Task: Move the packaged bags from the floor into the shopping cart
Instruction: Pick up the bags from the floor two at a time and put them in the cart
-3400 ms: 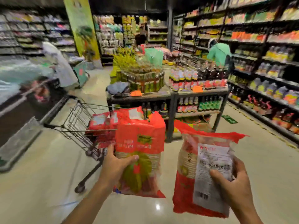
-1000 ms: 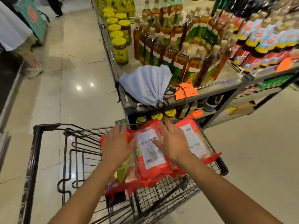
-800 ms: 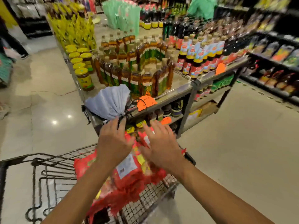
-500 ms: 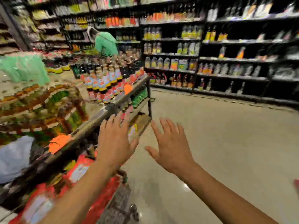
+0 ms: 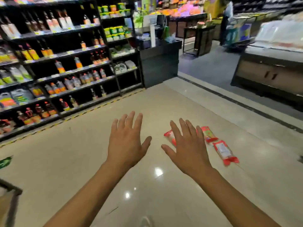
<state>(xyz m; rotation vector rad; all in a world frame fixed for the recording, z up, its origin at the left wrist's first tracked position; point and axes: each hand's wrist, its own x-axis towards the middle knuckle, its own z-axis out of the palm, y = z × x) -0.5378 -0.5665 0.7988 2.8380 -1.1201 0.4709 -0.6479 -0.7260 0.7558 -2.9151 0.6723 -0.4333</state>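
Head view: looks along a shop aisle over my two bare forearms, blurred toward the edges.
Floor [image 5: 78, 161]: pale glossy tiles with lights mirrored in them, filling the lower half. A yellow-and-black striped line [image 5: 98, 106] runs along the foot of the shelves.
Shelves [image 5: 65, 66]: tall dark racks on my left, stocked with rows of bottles and pouches, with green-lidded tubs at the far end.
Cooler case [image 5: 270, 71]: long low cabinet on my right, beyond a dark strip in the floor. Its top is too blurred to read.
Desk [image 5: 159, 63]: dark block at the end of the shelves, carrying a white sign [image 5: 152, 22] on a post.
Left hand [image 5: 127, 141]: held out palm down above the floor, fingers straight and spread, holding nothing.
Right hand [image 5: 188, 148]: beside the left and apart from it, also flat and spread wide, holding nothing.
Near bag [image 5: 224, 152]: red with a white label, lying flat on the floor ahead to my right.
Middle bag [image 5: 209, 134]: red, on the floor just beyond the near bag.
Left bag [image 5: 170, 137]: red, on the floor, partly hidden behind my right hand.
Dark frame corner [image 5: 11, 190]: at the lower left edge. I cannot tell what it belongs to.
Green mark [image 5: 5, 162]: on the floor at the left edge.
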